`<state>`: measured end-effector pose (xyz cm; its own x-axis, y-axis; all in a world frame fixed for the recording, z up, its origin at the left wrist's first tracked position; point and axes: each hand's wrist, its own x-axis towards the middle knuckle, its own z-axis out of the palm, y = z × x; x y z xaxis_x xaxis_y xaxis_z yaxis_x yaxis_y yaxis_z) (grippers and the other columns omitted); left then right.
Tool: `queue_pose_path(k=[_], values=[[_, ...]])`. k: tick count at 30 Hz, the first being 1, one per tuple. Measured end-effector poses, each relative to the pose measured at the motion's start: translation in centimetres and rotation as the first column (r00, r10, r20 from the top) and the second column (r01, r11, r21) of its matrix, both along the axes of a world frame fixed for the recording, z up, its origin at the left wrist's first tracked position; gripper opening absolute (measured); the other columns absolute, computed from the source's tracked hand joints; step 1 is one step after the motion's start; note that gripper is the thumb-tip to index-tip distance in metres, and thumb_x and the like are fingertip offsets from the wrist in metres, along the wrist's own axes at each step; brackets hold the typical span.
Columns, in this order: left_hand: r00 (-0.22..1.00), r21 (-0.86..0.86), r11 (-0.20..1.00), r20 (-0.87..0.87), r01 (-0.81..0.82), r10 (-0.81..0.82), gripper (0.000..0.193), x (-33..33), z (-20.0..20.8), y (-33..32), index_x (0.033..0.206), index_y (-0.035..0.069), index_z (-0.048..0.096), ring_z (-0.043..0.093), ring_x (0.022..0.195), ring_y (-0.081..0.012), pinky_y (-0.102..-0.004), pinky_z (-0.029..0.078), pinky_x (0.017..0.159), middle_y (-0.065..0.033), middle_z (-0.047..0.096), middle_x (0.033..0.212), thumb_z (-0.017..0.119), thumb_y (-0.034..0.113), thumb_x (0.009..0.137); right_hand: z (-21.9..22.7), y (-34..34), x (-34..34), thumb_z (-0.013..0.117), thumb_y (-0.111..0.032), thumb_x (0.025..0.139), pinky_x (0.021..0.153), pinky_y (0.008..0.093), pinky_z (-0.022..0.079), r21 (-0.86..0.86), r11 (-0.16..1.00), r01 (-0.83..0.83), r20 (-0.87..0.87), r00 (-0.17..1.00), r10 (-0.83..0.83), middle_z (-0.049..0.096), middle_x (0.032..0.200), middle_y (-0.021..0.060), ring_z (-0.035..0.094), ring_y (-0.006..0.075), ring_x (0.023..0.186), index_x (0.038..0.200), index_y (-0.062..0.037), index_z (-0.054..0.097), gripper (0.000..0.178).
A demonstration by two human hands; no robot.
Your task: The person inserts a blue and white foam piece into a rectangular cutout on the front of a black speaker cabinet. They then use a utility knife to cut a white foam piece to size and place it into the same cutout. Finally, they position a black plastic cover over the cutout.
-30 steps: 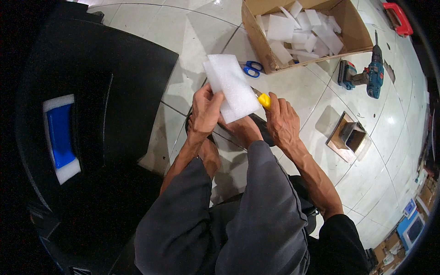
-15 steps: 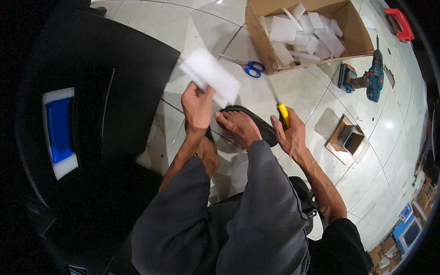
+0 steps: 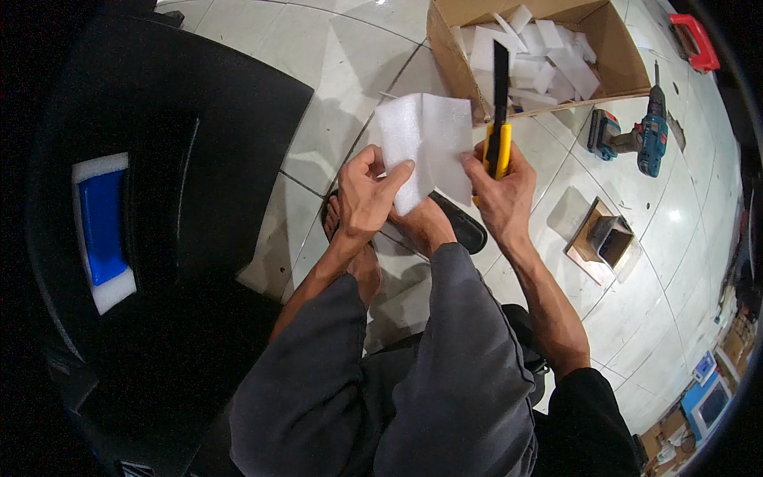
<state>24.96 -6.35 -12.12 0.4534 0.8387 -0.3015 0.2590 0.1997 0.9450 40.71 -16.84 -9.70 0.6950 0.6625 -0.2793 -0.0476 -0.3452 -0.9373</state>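
My left hand (image 3: 366, 191) is closed on a white foam piece (image 3: 404, 139), thumb on its front face. The foam is opened out into two panels with a crease between them, over my right foot. In my right hand (image 3: 506, 187) is a yellow snap-off utility knife (image 3: 498, 149), its long dark blade pointing up and away. My right thumb meets the right edge of the foam. To the left, a blue block (image 3: 104, 226) with white foam at both ends sits in a recess of a large black panel (image 3: 230, 103).
Beyond my hands stands a cardboard box (image 3: 453, 75) of white foam offcuts. A cordless drill (image 3: 650, 131) lies to the right, near a red tool (image 3: 694, 44). Closer in is a small square bracket on a plate (image 3: 602, 242). The floor is pale tile.
My right hand has risen to the foam, turning the knife blade upward. My left hand has shifted right, and the foam, folded before, is spread open and now hides most of the blue-handled scissors.
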Motion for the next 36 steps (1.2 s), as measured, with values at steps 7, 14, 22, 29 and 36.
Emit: queue_pose_path(k=[7,14,22,29,36], values=[[0.998,-0.072,0.997,0.051,-0.024,0.028,0.024,-0.5,1.8,0.8,0.087,-0.004,0.064,0.058,0.070,-0.0103,-0.0267,0.047,0.066,-0.0074,0.065,0.076,0.073,0.017,0.080,1.5,-0.6,2.3,0.074,-0.014,0.082,0.055,0.0241,0.043,0.004,1.000,0.022,-0.014,1.000,-0.022,0.057,0.073,0.0003,0.051,0.0078,0.060,0.094,0.0002,0.061,0.022],[0.987,-0.136,0.991,0.163,0.011,0.012,0.027,-1.0,2.8,1.2,0.096,-0.006,0.066,0.064,0.076,-0.0149,-0.0274,0.050,0.074,-0.0120,0.068,0.085,0.071,0.016,0.081,2.4,-0.7,3.2,0.076,-0.015,0.082,0.058,0.0244,0.046,0.021,1.000,-0.016,-0.019,1.000,0.017,0.059,0.077,0.0022,0.054,0.0086,0.063,0.096,-0.0003,0.062,0.024],[0.979,-0.218,0.976,0.204,0.023,0.023,0.033,-1.8,3.2,1.6,0.102,-0.011,0.063,0.068,0.078,-0.0179,-0.0293,0.054,0.076,-0.0173,0.069,0.090,0.070,0.014,0.080,3.0,-0.6,3.9,0.078,-0.014,0.081,0.063,0.0245,0.048,0.033,0.998,-0.046,-0.007,0.999,0.046,0.063,0.084,0.0036,0.057,0.0094,0.070,0.098,-0.0005,0.063,0.026],[0.959,-0.278,0.961,0.274,0.003,0.076,0.028,-1.9,3.3,1.8,0.100,-0.011,0.062,0.068,0.079,-0.0185,-0.0296,0.054,0.077,-0.0172,0.068,0.089,0.068,0.010,0.081,3.7,-0.1,4.0,0.079,-0.014,0.081,0.066,0.0253,0.051,0.048,0.998,-0.036,0.041,0.999,0.034,0.065,0.088,0.0049,0.060,0.0101,0.073,0.099,-0.0007,0.064,0.027],[0.933,-0.306,0.952,0.350,0.025,0.088,0.023,-2.2,3.5,2.0,0.098,-0.010,0.062,0.067,0.080,-0.0179,-0.0293,0.053,0.077,-0.0167,0.068,0.090,0.067,0.006,0.083,4.0,0.3,4.5,0.079,-0.014,0.081,0.064,0.0247,0.050,0.035,0.998,-0.059,0.061,0.996,0.057,0.065,0.085,0.0049,0.060,0.0095,0.070,0.099,-0.0017,0.064,0.026]])
